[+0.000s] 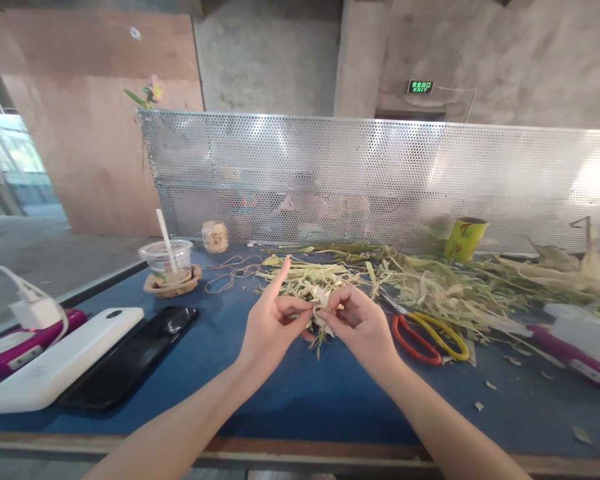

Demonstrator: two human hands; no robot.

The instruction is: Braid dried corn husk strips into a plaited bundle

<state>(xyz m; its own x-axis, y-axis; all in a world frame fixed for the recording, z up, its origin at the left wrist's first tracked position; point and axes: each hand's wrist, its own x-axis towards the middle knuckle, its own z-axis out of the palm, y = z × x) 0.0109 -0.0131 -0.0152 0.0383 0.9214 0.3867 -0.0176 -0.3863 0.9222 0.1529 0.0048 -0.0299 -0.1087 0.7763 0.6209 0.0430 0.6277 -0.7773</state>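
While the left hand (pixel 269 324) and right hand (pixel 366 325) pinch a pale husk (pixel 321 297) above the blue tabletop (pixel 325 403), a concrete wall (pixel 275 57) rises behind; the green sign (pixel 421 87) reads "EXIT".

2 bare forearms (pixel 207 410), 2 bare hands (pixel 267 327)

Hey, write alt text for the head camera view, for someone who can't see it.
Two bare hands, left and right, pinch a small piece of pale plant material over a blue tabletop. Scissors and loose dried stalks lie to the right; a phone, a white power bank and a lidded plastic cup sit to the left.
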